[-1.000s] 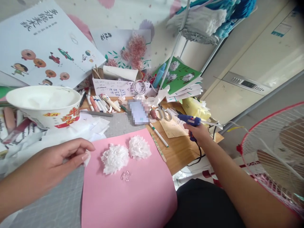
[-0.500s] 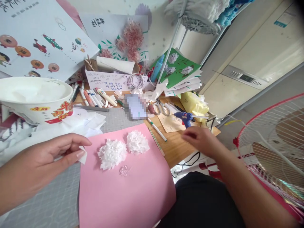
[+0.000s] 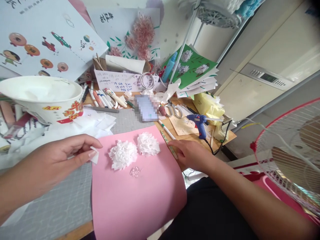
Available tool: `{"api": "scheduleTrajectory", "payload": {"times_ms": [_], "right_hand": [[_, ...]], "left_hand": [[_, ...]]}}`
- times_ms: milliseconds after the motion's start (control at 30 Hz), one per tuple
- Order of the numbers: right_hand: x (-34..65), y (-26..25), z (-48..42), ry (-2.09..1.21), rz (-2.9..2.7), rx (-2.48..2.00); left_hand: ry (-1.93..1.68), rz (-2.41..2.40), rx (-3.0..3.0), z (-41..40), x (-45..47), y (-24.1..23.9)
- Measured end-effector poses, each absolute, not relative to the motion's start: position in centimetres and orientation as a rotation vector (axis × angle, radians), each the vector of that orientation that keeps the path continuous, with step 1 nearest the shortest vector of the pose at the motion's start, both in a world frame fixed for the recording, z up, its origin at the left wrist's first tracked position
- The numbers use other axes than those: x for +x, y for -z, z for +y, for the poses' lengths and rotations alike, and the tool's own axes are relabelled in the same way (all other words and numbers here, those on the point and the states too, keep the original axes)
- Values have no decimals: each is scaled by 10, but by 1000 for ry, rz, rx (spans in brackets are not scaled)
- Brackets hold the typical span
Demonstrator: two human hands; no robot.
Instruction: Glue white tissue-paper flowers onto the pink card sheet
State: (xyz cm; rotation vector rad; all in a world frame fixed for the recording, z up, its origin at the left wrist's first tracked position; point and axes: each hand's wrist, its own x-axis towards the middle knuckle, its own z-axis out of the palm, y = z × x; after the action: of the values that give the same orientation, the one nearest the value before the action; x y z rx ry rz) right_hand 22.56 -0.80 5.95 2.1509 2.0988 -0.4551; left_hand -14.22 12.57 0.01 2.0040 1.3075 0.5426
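My left hand [image 3: 67, 153] pinches a small folded piece of white paper [image 3: 94, 155] between thumb and fingers, over the left edge of a pink sheet [image 3: 135, 203]. On the sheet sit two ruffled white paper flowers, one at the left [image 3: 123, 155] and a smaller one [image 3: 148, 143] at the upper right. Just below them lies a clear glue squiggle [image 3: 135, 172]. My right hand [image 3: 188, 153] hovers by the sheet's right edge, fingers loosely bent and apart, with nothing visible in them. A blue glue gun [image 3: 199, 124] lies beyond it.
A large white paper bowl [image 3: 42, 100] stands at the left among white paper scraps [image 3: 92, 125]. Markers [image 3: 102, 99], scissors [image 3: 175, 111], a blurred phone [image 3: 146, 108] and a yellow packet [image 3: 208, 107] lie farther back. A caged fan [image 3: 287, 146] stands at the right. A grey cutting mat [image 3: 62, 196] underlies the sheet.
My right hand has moved left from beside the glue gun to the pink sheet's right edge. My left hand still pinches the white paper. The view has shifted slightly.
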Motion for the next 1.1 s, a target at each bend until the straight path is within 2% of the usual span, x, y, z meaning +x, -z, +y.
{"api": "scheduleTrajectory", "payload": {"times_ms": [100,433,600,867,900,967,1000,1033,1100], "right_hand": [[229,-59,-9,471,2137,2103],[222,-52,0,309,2044,2228],[226,-51,-4,375,2073,2249],[279,-84,-40,776,2254,2391],[289,-90,-49,887,2274,2424],[304,-96,-67,1481,2299,2633],[309,-97,-75,1573,2328,2700],[312,-96,-81,1616,2376,2794],[314,-91,-89,1477,2523,2957]], "left_hand": [[-436,1243,2014,122,-141,-4],[-505,1295,1925,105,-128,-15],[-504,1259,1989,106,-127,-15],[-359,1269,2007,105,-126,-20],[-346,1274,2009,105,-126,-21],[-326,1277,2012,105,-126,-21],[-316,1276,2012,105,-126,-21],[-306,1274,2011,106,-126,-20],[-274,1259,2010,109,-127,-18]]}}
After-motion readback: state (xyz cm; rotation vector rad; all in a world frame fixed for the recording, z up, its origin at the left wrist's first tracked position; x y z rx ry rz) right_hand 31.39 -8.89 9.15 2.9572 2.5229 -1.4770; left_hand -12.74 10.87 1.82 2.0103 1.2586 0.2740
